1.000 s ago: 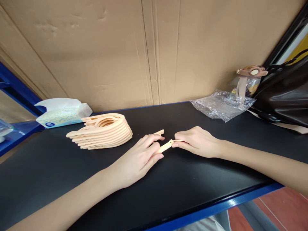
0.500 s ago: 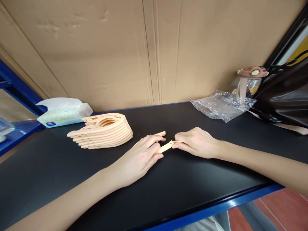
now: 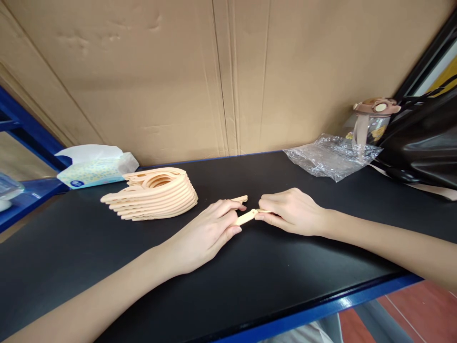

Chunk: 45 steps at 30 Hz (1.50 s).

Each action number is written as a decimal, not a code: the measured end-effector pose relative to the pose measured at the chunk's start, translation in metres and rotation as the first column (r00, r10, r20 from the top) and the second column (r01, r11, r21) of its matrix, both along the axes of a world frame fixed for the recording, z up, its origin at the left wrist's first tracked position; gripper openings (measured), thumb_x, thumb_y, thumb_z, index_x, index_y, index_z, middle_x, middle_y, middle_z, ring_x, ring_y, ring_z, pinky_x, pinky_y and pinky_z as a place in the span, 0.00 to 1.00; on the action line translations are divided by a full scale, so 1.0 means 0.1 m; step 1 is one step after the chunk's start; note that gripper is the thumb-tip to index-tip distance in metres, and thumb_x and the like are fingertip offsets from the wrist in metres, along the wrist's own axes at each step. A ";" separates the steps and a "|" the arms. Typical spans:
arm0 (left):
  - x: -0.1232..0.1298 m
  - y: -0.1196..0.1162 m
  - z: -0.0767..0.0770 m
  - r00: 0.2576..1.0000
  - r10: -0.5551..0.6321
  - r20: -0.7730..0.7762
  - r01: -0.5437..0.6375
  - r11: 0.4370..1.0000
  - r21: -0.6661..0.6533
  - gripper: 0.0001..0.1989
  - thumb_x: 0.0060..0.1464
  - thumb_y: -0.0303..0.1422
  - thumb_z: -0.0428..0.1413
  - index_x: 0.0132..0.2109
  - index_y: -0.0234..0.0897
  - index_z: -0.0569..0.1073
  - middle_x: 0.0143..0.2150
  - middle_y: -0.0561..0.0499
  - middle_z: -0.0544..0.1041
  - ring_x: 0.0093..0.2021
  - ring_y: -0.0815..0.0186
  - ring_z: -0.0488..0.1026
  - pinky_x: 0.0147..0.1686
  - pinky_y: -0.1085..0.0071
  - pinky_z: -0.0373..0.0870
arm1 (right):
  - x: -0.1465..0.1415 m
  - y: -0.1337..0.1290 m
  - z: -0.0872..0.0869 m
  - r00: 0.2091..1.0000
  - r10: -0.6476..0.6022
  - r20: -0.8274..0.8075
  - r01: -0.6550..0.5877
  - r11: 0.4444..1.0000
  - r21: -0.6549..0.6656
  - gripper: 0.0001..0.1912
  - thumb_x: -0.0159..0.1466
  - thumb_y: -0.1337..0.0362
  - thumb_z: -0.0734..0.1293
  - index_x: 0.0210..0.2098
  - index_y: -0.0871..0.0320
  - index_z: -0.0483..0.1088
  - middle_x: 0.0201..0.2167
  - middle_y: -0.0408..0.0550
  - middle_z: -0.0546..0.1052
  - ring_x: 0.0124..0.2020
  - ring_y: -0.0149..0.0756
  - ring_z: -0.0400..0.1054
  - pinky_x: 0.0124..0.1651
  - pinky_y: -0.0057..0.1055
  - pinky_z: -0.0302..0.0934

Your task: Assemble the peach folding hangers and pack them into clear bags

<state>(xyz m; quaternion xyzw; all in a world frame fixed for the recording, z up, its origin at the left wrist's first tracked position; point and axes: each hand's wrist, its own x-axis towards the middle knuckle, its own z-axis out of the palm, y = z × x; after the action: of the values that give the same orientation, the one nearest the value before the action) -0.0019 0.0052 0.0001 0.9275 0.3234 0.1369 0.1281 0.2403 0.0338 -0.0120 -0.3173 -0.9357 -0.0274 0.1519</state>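
Your left hand [image 3: 205,233] closes its fingers around the cream piece [image 3: 245,217] over the table [image 3: 250,286], while your right hand [image 3: 298,212] pinches a thin strip [image 3: 263,211] at its end, beyond the stack [image 3: 157,200].

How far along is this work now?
The stack of curved peach plastic pieces looks done, though it could be waiting. In hand is a slim peach plastic piece, gripped by left hand and right hand. Probably left: that piece; more cannot be told.

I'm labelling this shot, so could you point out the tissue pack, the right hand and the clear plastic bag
Tissue pack [image 3: 98,172]: head view, on its patterned front side.
Right hand [image 3: 298,212]: head view, back of the hand.
Clear plastic bag [image 3: 323,158]: head view, crumpled middle.
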 end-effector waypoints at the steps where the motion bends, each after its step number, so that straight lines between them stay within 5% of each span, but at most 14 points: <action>1: 0.00 0.00 0.00 1.000 -0.004 -0.002 0.004 1.000 -0.003 0.13 0.67 0.33 0.42 0.49 0.38 0.69 0.58 0.47 0.66 0.62 0.62 0.59 0.60 0.63 0.61 | 0.00 0.00 0.00 1.000 0.009 -0.003 -0.009 1.000 0.019 0.22 0.71 0.54 0.50 0.28 0.58 0.64 0.24 0.41 0.66 0.22 0.26 0.56 0.24 0.27 0.42; 12: 0.00 -0.02 0.03 1.000 -0.012 0.021 0.013 0.999 -0.034 0.14 0.67 0.33 0.41 0.51 0.40 0.69 0.57 0.47 0.66 0.60 0.61 0.61 0.58 0.63 0.62 | -0.02 -0.01 0.02 0.998 0.063 -0.008 -0.061 0.978 0.197 0.20 0.68 0.56 0.55 0.23 0.58 0.64 0.21 0.42 0.64 0.21 0.28 0.54 0.26 0.28 0.44; 19: -0.02 0.01 -0.01 0.997 0.073 0.021 -0.072 0.997 -0.027 0.12 0.64 0.40 0.46 0.37 0.38 0.67 0.58 0.45 0.66 0.61 0.56 0.61 0.58 0.56 0.61 | 0.02 0.03 0.05 0.990 0.137 -0.032 -0.133 0.984 0.116 0.09 0.63 0.63 0.59 0.27 0.58 0.65 0.22 0.40 0.65 0.23 0.28 0.55 0.30 0.28 0.49; 25: -0.06 0.03 -0.02 0.992 0.113 0.051 -0.110 0.992 -0.065 0.12 0.66 0.36 0.42 0.49 0.41 0.67 0.61 0.46 0.64 0.64 0.58 0.59 0.60 0.57 0.60 | 0.03 0.03 0.14 0.989 0.141 0.035 -0.143 0.987 0.077 0.05 0.59 0.69 0.60 0.27 0.58 0.64 0.28 0.45 0.69 0.30 0.34 0.58 0.36 0.32 0.51; 31: -0.09 0.06 -0.07 0.992 0.115 0.050 -0.114 0.993 -0.026 0.18 0.65 0.30 0.43 0.59 0.42 0.65 0.65 0.47 0.60 0.65 0.58 0.58 0.61 0.58 0.61 | 0.11 0.08 0.19 0.990 0.138 -0.008 -0.138 0.990 0.002 0.07 0.63 0.69 0.60 0.33 0.58 0.69 0.46 0.52 0.70 0.46 0.39 0.63 0.52 0.40 0.56; 39: -0.05 0.06 -0.07 0.984 0.136 -0.118 -0.124 0.987 0.104 0.21 0.67 0.37 0.40 0.63 0.35 0.62 0.66 0.44 0.60 0.68 0.58 0.51 0.66 0.51 0.48 | 0.14 0.11 0.16 0.995 0.073 0.066 -0.074 0.997 0.019 0.15 0.70 0.66 0.53 0.38 0.57 0.70 0.52 0.54 0.67 0.62 0.43 0.54 0.59 0.44 0.54; 45: -0.05 0.00 -0.07 0.972 0.227 -0.066 -0.199 0.936 0.290 0.17 0.65 0.37 0.45 0.55 0.36 0.70 0.60 0.43 0.66 0.57 0.55 0.66 0.54 0.57 0.68 | 0.19 0.11 0.15 0.999 0.014 0.049 -0.012 0.999 -0.032 0.15 0.70 0.66 0.53 0.38 0.56 0.70 0.54 0.53 0.66 0.61 0.44 0.57 0.56 0.43 0.59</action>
<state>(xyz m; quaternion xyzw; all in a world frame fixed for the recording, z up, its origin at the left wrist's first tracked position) -0.0072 0.0053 -0.0072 0.9013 0.4053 0.1487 -0.0367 0.2589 0.0446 0.0027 -0.3129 -0.9415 -0.0193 0.1238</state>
